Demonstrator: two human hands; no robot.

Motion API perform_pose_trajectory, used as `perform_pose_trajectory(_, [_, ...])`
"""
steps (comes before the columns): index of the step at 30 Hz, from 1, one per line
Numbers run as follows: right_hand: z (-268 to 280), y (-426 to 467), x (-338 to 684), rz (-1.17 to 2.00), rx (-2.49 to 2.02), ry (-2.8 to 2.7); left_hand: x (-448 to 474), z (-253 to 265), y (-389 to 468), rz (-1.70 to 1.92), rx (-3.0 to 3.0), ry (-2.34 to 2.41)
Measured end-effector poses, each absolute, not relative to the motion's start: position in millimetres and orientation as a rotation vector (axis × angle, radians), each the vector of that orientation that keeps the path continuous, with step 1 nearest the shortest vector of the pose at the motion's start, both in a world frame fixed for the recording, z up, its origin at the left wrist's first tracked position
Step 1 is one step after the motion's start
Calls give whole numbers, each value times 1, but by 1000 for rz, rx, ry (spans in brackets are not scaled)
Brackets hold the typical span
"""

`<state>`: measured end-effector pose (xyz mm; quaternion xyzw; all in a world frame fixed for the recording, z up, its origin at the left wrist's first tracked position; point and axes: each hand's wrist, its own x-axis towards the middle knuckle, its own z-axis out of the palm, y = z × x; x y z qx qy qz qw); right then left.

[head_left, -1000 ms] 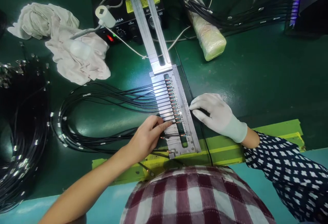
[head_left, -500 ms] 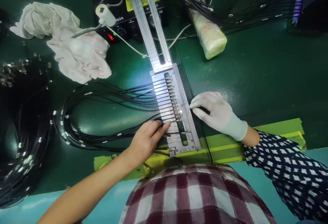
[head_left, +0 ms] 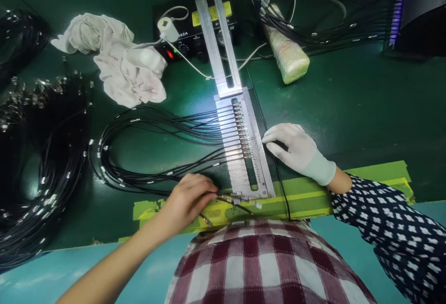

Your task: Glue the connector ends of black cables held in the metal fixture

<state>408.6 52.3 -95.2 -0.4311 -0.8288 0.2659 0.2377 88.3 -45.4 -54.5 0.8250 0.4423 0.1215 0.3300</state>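
Observation:
My bare left hand (head_left: 191,198) is closed on a black cable near the front end of a slotted metal fixture (head_left: 237,174). Several cable ends with metal connectors (head_left: 237,198) stick out past its fingertips. My right hand (head_left: 296,153), in a white glove, has thumb and fingertips drawn together at the fixture's right edge. Black cables (head_left: 167,120) lie side by side in the fixture's slots. Their connectors (head_left: 243,130) line up over its long opening. The slots at the front end hold no cable.
A black control box (head_left: 195,46) stands behind, under the fixture's metal arm (head_left: 209,35). White cloth (head_left: 128,72) and bundled cables (head_left: 49,192) lie left. A film-wrapped block (head_left: 287,58) lies at the back right. Yellow-green tape (head_left: 306,204) runs along the front edge.
My left hand has moved from the fixture's slots toward me and left. The cable lying across the front slots has come out of them. My right hand stays at the edge; the view has shifted.

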Motion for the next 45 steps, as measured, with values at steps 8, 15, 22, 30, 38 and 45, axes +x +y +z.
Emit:
perform_pose_trajectory(8, [-92,52,408,737,-1191,-2270,99,-51,-29,490,2199,1228])
perform_pose_trajectory(15, [-90,52,407,772,-1195,-2264,104,-68,-26,546,2342,1264])
perform_pose_trajectory(22, [-91,52,408,764,-1200,-2270,87,-71,-29,518,2405,1196])
perform_pose_trajectory(30, [-90,52,408,762,-1206,-2272,75,-58,-8,255,2483,1033])
perform_pose_trajectory(38, [-90,53,407,776,-1217,-2273,71,-66,-5,111,2653,985])
perform_pose_trajectory(45, [-91,53,408,779,-1224,-2285,70,-68,-2,146,2784,902])
